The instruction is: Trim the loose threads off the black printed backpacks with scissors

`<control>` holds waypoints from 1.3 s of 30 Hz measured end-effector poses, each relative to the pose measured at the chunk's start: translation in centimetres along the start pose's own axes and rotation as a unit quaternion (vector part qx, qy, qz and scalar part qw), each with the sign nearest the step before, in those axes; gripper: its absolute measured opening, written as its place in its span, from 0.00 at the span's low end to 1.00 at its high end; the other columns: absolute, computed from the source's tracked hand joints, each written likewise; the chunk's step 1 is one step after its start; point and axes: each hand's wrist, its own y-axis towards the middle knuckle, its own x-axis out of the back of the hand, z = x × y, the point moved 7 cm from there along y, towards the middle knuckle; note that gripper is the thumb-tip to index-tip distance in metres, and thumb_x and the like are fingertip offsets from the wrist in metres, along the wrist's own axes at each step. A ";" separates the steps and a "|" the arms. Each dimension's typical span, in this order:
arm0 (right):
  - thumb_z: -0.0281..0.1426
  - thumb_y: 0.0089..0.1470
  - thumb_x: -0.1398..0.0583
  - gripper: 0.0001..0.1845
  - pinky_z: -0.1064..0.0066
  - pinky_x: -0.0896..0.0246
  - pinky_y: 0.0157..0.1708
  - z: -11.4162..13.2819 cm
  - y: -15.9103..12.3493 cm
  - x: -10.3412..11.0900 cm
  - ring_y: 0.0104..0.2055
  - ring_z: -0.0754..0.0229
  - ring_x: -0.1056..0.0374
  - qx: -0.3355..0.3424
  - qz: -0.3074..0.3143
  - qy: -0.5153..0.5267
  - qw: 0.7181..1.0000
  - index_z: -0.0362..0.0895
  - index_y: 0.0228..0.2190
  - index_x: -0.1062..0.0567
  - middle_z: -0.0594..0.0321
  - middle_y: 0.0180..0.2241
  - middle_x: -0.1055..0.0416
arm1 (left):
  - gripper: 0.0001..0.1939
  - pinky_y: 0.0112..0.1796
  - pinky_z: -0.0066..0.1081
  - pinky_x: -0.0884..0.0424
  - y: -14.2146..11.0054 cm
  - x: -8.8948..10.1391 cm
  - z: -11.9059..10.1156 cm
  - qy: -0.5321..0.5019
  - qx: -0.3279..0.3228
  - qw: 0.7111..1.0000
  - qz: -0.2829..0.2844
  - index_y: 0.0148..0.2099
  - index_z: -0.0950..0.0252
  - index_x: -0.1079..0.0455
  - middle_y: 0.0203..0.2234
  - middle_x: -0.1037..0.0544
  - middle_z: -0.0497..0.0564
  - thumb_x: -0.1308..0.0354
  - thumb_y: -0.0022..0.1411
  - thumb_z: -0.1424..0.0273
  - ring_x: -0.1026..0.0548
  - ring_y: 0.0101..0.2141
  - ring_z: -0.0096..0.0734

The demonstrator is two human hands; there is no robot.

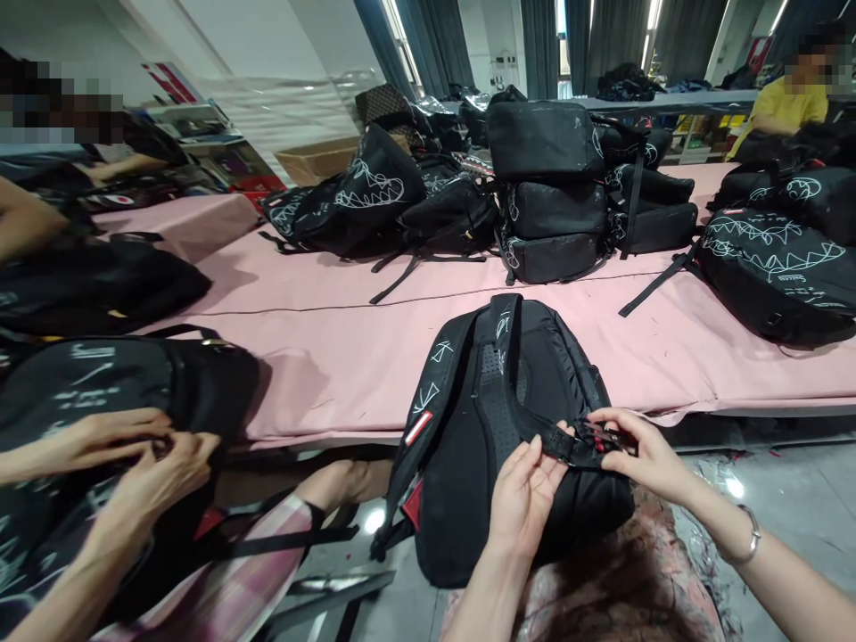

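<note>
A black backpack [468, 446] with white line drawings rests back-side up on my lap, its top leaning on the edge of the pink table [334, 357]. My left hand [525, 495] pinches the black shoulder strap [555, 441] near its lower end. My right hand [638, 450] grips the strap's buckle end, where a small red and black piece [597, 435] shows between my fingers. Both hands are closed on the strap, close together, just in front of the table edge.
At my left a co-worker's two hands [144, 450] work on another black backpack [120, 383]. Stacked black backpacks [545, 187] and loose ones [776, 259] lie along the far side of the table. A person in yellow [789, 102] sits at the back right.
</note>
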 end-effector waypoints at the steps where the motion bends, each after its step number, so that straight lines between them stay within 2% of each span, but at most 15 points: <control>1: 0.30 0.45 0.38 0.20 0.69 0.39 0.36 -0.3 -0.2 -0.4 0.34 0.61 0.35 -0.009 -0.005 -0.011 1.000 0.45 0.42 0.31 0.64 0.32 0.32 | 0.03 0.43 0.39 0.27 -0.1 -0.2 -0.1 0.006 -0.008 1.000 -0.001 0.29 0.72 0.29 0.35 0.21 0.62 0.43 0.54 0.80 0.24 0.40 0.43; 4: 0.29 0.44 0.38 0.15 0.73 0.43 0.29 -1.2 -0.6 -1.4 0.27 0.64 0.39 -0.023 -0.054 -0.033 0.998 0.45 0.38 0.29 0.70 0.23 0.37 | 0.05 0.42 0.36 0.26 -0.2 -0.6 -0.5 -0.006 -0.027 0.999 -0.019 0.31 0.72 0.29 0.36 0.21 0.61 0.45 0.56 0.81 0.24 0.40 0.41; 8: 0.28 0.44 0.38 0.12 0.76 0.45 0.26 -1.2 0.1 -1.6 0.23 0.66 0.41 -0.003 -0.094 -0.022 0.995 0.45 0.35 0.30 0.73 0.20 0.39 | 0.09 0.43 0.33 0.27 0.0 -0.3 -0.4 -0.057 -0.013 0.997 -0.056 0.34 0.72 0.28 0.35 0.21 0.60 0.50 0.58 0.83 0.24 0.41 0.38; 10: 0.28 0.42 0.37 0.15 0.76 0.46 0.26 -0.7 0.9 -1.6 0.23 0.67 0.41 0.009 -0.069 -0.013 0.997 0.45 0.36 0.30 0.73 0.21 0.39 | 0.11 0.43 0.32 0.27 0.0 -0.1 -0.3 -0.069 -0.003 0.996 -0.060 0.36 0.73 0.28 0.34 0.20 0.60 0.51 0.58 0.84 0.24 0.41 0.36; 13: 0.30 0.40 0.35 0.18 0.77 0.48 0.24 0.3 2.0 -1.8 0.23 0.67 0.43 0.035 0.006 -0.012 0.999 0.45 0.37 0.29 0.74 0.20 0.41 | 0.12 0.43 0.32 0.27 0.1 0.1 -0.5 -0.065 -0.004 0.997 -0.049 0.36 0.72 0.28 0.35 0.21 0.59 0.53 0.59 0.84 0.23 0.40 0.35; 16: 0.32 0.40 0.35 0.12 0.77 0.53 0.21 0.1 2.4 -1.9 0.19 0.69 0.47 0.034 0.005 -0.027 0.999 0.44 0.30 0.29 0.75 0.17 0.44 | 0.12 0.44 0.33 0.28 0.3 0.4 -0.8 -0.056 -0.018 0.998 -0.039 0.33 0.71 0.27 0.35 0.21 0.59 0.52 0.59 0.83 0.24 0.41 0.35; 21: 0.33 0.41 0.35 0.10 0.77 0.52 0.21 -1.9 1.9 -2.2 0.20 0.68 0.45 -0.011 -0.073 -0.001 0.997 0.43 0.24 0.31 0.72 0.19 0.40 | 0.02 0.41 0.36 0.27 1.1 0.2 -1.4 0.049 -0.048 0.998 -0.002 0.31 0.70 0.29 0.34 0.22 0.57 0.43 0.53 0.78 0.24 0.39 0.38; 23: 0.34 0.41 0.35 0.10 0.77 0.50 0.22 -2.4 1.7 -2.3 0.21 0.68 0.44 -0.022 -0.084 0.013 0.996 0.43 0.24 0.30 0.71 0.20 0.38 | 0.08 0.41 0.38 0.28 0.9 0.1 -2.5 0.141 -0.121 0.982 -0.015 0.35 0.67 0.30 0.35 0.23 0.54 0.39 0.50 0.74 0.24 0.38 0.36; 25: 0.35 0.40 0.35 0.11 0.77 0.49 0.22 -2.6 1.6 -2.3 0.22 0.67 0.43 -0.025 -0.090 0.018 0.995 0.43 0.23 0.30 0.71 0.20 0.37 | 0.19 0.45 0.38 0.32 -0.3 -0.1 -4.8 0.238 -0.277 0.929 -0.063 0.43 0.62 0.32 0.43 0.27 0.54 0.36 0.47 0.73 0.28 0.43 0.36; 27: 0.35 0.40 0.35 0.10 0.76 0.49 0.23 -2.4 1.6 -2.2 0.22 0.67 0.43 -0.023 -0.092 0.024 0.995 0.43 0.23 0.30 0.70 0.20 0.37 | 0.22 0.52 0.38 0.39 -2.2 -1.5 -6.8 0.347 -0.429 0.831 -0.073 0.45 0.58 0.31 0.50 0.32 0.54 0.36 0.45 0.74 0.34 0.50 0.38; 28: 0.34 0.40 0.35 0.10 0.76 0.48 0.23 -2.3 1.6 -2.1 0.23 0.67 0.42 -0.022 -0.090 0.032 0.995 0.43 0.23 0.30 0.70 0.21 0.36 | 0.19 0.54 0.38 0.44 -2.9 -2.7 -7.1 0.413 -0.469 0.780 -0.038 0.42 0.57 0.29 0.50 0.32 0.54 0.37 0.46 0.75 0.36 0.52 0.39; 30: 0.34 0.40 0.35 0.10 0.76 0.47 0.24 -2.1 1.8 -2.0 0.24 0.66 0.41 -0.017 -0.090 0.055 0.994 0.43 0.23 0.30 0.69 0.21 0.35 | 0.11 0.55 0.40 0.47 -3.3 -4.7 -6.4 0.540 -0.476 0.691 0.070 0.35 0.57 0.25 0.46 0.28 0.54 0.40 0.49 0.76 0.36 0.51 0.42; 32: 0.33 0.40 0.35 0.09 0.75 0.47 0.24 -1.8 1.9 -1.9 0.25 0.65 0.40 -0.012 -0.091 0.072 0.993 0.43 0.24 0.30 0.68 0.22 0.35 | 0.09 0.53 0.41 0.43 -3.2 -5.5 -5.6 0.616 -0.457 0.627 0.135 0.33 0.57 0.24 0.42 0.25 0.54 0.42 0.51 0.76 0.33 0.48 0.42; 35: 0.31 0.41 0.37 0.07 0.75 0.46 0.25 -1.6 1.9 -1.8 0.25 0.64 0.39 -0.002 -0.086 0.065 0.994 0.43 0.23 0.30 0.68 0.22 0.34 | 0.08 0.46 0.40 0.35 -3.0 -5.5 -5.6 0.663 -0.480 0.558 0.134 0.35 0.58 0.25 0.42 0.26 0.54 0.42 0.52 0.73 0.31 0.45 0.41; 39: 0.28 0.42 0.40 0.03 0.74 0.45 0.26 -1.4 1.8 -1.8 0.25 0.64 0.38 0.023 -0.078 0.025 0.996 0.44 0.22 0.30 0.67 0.22 0.33 | 0.08 0.41 0.38 0.32 -3.1 -5.9 -4.8 0.727 -0.516 0.432 0.137 0.38 0.59 0.27 0.40 0.26 0.54 0.45 0.56 0.73 0.29 0.42 0.37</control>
